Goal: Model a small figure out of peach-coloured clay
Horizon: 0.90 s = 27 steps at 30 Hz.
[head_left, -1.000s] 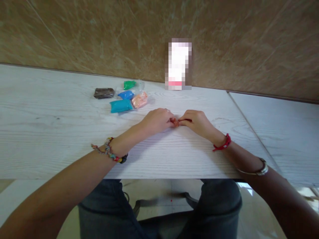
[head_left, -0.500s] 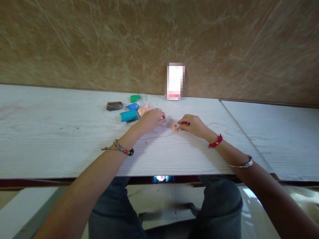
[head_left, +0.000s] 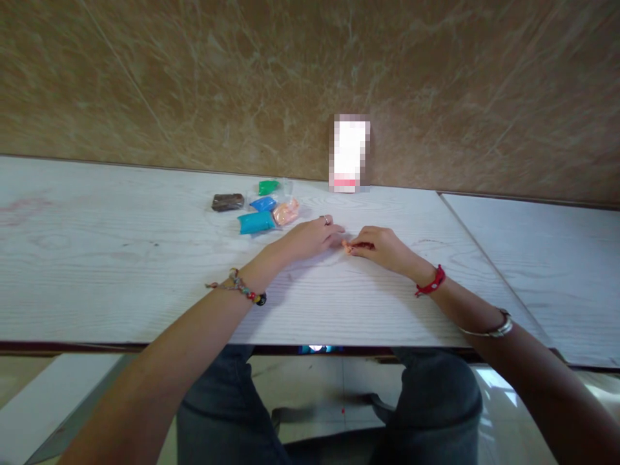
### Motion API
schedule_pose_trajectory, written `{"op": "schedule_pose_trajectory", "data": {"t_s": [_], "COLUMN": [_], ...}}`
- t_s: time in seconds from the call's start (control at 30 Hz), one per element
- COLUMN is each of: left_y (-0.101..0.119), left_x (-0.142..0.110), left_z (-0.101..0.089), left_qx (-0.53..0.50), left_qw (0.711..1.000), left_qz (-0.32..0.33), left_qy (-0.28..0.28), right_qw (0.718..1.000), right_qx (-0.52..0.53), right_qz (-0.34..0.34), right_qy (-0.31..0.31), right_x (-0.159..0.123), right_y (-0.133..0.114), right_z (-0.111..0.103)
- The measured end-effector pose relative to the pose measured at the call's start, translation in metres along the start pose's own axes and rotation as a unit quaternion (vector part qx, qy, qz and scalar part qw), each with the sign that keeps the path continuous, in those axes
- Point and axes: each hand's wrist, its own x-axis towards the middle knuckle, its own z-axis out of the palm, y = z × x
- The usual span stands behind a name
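Observation:
A small lump of peach modelling clay (head_left: 347,248) is at the fingertips of my right hand (head_left: 382,245), which pinches it low over the white table. My left hand (head_left: 314,237), with a ring on one finger, reaches in from the other side. Its fingers are stretched out, and their tips are right beside the lump; whether they touch it I cannot tell. Behind my left hand lies a clear packet of the same peach clay (head_left: 287,211). Packets of teal clay (head_left: 256,222), blue clay (head_left: 263,204), green clay (head_left: 268,187) and brown clay (head_left: 228,202) are grouped there too.
A blurred-out upright white thing (head_left: 349,155) leans against the brown marbled wall (head_left: 194,84) at the back of the white wood-grain table (head_left: 121,271). A seam crosses the tabletop on the right. My legs (head_left: 431,407) are below the front edge.
My left hand has moved right, up to the clay lump, uncovering more of the peach packet. My right fingers have closed in on the lump. The view has shifted slightly.

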Motion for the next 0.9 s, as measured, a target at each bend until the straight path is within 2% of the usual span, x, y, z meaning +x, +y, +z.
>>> {"op": "schedule_pose_trajectory", "data": {"t_s": [0.17, 0.27, 0.33, 0.4, 0.5, 0.63, 0.77, 0.9], "left_y": [-0.015, -0.033, -0.044, -0.05, -0.043, -0.019, -0.004, -0.002], "left_x": [-0.008, -0.017, -0.021, -0.021, -0.016, -0.006, 0.0, 0.004], "left_z": [-0.024, -0.04, -0.044, -0.043, -0.036, -0.022, -0.006, 0.002], "left_qx": [0.084, 0.1, 0.096, 0.093, 0.079, -0.015, -0.117, -0.15], "left_qw": [0.989, 0.968, 0.958, 0.958, 0.972, 0.994, 0.992, 0.987], "left_qz": [-0.1, -0.196, -0.236, -0.243, -0.199, -0.08, 0.032, 0.058], "left_qy": [0.066, 0.124, 0.129, 0.117, 0.093, 0.069, 0.033, 0.017], "right_qw": [0.999, 0.997, 0.996, 0.997, 0.997, 0.993, 0.986, 0.989], "right_qx": [-0.016, 0.007, 0.012, 0.002, -0.03, -0.08, -0.115, -0.095], "right_qz": [0.022, 0.033, 0.047, 0.065, 0.075, 0.09, 0.12, 0.115], "right_qy": [0.047, 0.076, 0.072, 0.048, 0.012, 0.016, 0.011, 0.023], "right_x": [0.001, 0.007, 0.011, 0.013, 0.007, -0.006, -0.009, -0.008], "right_y": [0.009, 0.015, 0.018, 0.02, 0.016, -0.001, -0.019, -0.024], "right_z": [-0.005, -0.007, -0.008, -0.008, -0.008, -0.003, 0.006, 0.012]}}
